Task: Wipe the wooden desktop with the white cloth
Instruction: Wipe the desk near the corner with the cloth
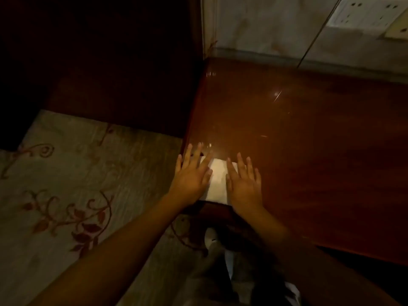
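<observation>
A glossy reddish-brown wooden desktop (298, 140) fills the right half of the view. A folded white cloth (217, 181) lies flat at the desktop's near left corner. My left hand (192, 175) rests palm down on the cloth's left side, fingers spread and reaching past the desk's left edge. Lying flat on the cloth's right side is my right hand (244, 184), fingers spread. Only a strip of cloth shows between the two hands.
A pale wall (265, 25) with white sockets (366, 14) stands behind the desk. Dark wooden furniture (110, 62) rises to the left. A floral-patterned carpet (66, 195) covers the floor below left. My legs (220, 272) are visible under the desk's front edge.
</observation>
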